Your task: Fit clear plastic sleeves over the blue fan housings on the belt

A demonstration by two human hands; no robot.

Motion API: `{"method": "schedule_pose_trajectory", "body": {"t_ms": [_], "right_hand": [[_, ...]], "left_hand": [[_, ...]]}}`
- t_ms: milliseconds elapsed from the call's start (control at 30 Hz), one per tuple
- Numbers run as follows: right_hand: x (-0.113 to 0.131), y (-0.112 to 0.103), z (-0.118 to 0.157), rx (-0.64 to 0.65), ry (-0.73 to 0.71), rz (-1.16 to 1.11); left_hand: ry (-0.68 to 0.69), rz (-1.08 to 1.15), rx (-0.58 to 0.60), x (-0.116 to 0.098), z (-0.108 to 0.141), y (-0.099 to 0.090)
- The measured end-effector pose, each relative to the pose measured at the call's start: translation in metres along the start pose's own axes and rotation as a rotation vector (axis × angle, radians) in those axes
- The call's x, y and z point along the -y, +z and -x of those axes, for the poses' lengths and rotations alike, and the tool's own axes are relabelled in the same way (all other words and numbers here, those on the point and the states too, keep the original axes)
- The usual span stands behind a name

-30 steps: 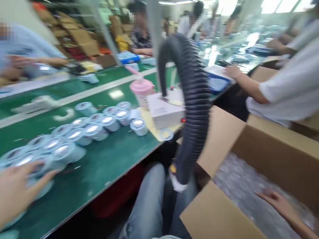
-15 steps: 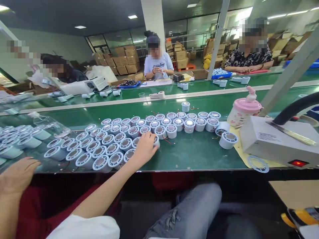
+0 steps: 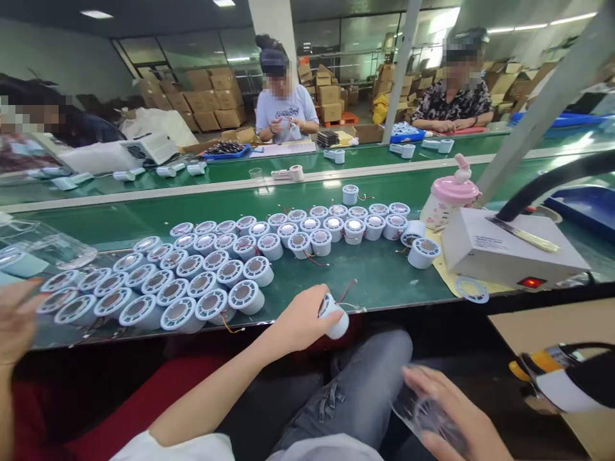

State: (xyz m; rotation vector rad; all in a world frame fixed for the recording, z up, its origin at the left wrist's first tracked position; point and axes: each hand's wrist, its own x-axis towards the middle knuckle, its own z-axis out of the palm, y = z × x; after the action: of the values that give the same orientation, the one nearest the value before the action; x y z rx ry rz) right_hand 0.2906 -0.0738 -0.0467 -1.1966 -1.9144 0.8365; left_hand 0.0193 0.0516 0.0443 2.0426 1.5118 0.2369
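Note:
My left hand (image 3: 305, 320) is closed round a light blue cylindrical motor unit (image 3: 336, 318) at the table's front edge, its thin wires sticking out to the right. Low at the right, over my lap, my right hand (image 3: 449, 406) grips a clear plastic piece (image 3: 432, 419), blurred by motion. Rows of similar blue units (image 3: 177, 312) with round slotted tops stand on the green table (image 3: 298, 282) left of and behind my left hand. One more unit (image 3: 425, 253) stands at the right, near a loose blue ring (image 3: 471, 289).
A grey box with a red switch (image 3: 509, 246) and a pink-lidded cup (image 3: 449, 198) stand at the right. Another person's hand (image 3: 19, 320) is at the left edge. A clear bottle (image 3: 52, 243) lies at the left. People sit across the belt (image 3: 216, 192).
My left hand has lifted a unit out of the rows and brought it to the front edge. My right hand has come into view with the clear piece. The view has shifted right.

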Motion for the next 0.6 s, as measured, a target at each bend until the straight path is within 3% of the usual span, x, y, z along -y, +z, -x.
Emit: {"method": "schedule_pose_trajectory", "body": {"t_ms": [167,267,367,500,600], "right_hand": [[0.028,0.015,-0.040,-0.255,-0.216,0.554],[0.030,0.011,-0.049,-0.235,-0.173,0.741],[0.027,0.002,-0.046,-0.122,-0.008,0.664],[0.029,-0.010,-0.041,-0.028,0.204,0.231],[0.033,-0.015,-0.041,-0.043,0.301,-0.046]], "left_hand": [[0.177,0.303,0.438,-0.013,-0.010,0.030],[0.240,0.364,0.543,-0.025,-0.014,0.044],[0.312,0.363,0.496,-0.034,-0.013,0.046],[0.385,0.356,0.302,-0.036,-0.011,0.049],[0.415,0.436,0.236,-0.030,-0.013,0.059]]}}
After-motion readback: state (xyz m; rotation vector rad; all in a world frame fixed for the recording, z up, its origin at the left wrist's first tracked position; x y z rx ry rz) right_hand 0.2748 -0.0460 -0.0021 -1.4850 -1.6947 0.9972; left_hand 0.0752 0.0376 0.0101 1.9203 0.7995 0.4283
